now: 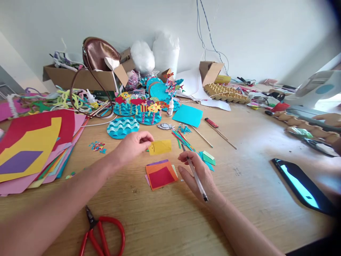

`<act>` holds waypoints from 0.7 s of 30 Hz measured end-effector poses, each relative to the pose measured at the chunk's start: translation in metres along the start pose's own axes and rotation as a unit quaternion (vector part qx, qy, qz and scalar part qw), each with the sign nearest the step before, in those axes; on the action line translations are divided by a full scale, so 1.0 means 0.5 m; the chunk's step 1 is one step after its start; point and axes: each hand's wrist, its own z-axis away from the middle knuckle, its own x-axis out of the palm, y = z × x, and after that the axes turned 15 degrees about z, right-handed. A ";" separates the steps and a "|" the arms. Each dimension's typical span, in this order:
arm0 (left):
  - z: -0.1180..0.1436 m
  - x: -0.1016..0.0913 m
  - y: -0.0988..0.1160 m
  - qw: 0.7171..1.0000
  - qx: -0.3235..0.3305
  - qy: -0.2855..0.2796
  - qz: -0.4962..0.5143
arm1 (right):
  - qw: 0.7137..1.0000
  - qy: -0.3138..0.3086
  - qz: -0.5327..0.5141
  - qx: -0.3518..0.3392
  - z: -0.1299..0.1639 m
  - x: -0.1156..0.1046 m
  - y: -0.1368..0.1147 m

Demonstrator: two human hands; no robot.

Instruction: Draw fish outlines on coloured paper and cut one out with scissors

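My left hand (134, 144) pinches the left end of a yellow paper fish (160, 147) that lies on the wooden table (253, 149). My right hand (198, 174) holds a thin pen (194, 173), its tip pointing toward the fish's right side. Just below the fish sits a small stack of paper squares (161, 175) with red on top of orange and purple.
Red-handled scissors (102, 233) lie near the front edge. Big coloured paper sheets (32, 145) cover the left. Blue wave discs with paper fish (138, 110), a glue bottle (170, 107) and cardboard boxes (85, 76) stand behind. A phone (301, 185) lies right; another person's hand (329, 119) is at far right.
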 end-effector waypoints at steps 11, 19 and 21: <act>-0.086 0.009 -0.077 0.994 -0.088 -0.031 -0.047 | 0.998 -0.049 -0.008 -0.038 0.002 0.013 -0.011; -0.080 0.000 -0.069 0.984 0.015 -0.001 -0.176 | 0.996 -0.057 0.001 -0.063 0.005 0.020 -0.007; -0.048 -0.003 -0.046 0.978 0.063 0.003 -0.196 | 0.997 -0.054 0.002 -0.058 0.006 0.023 -0.004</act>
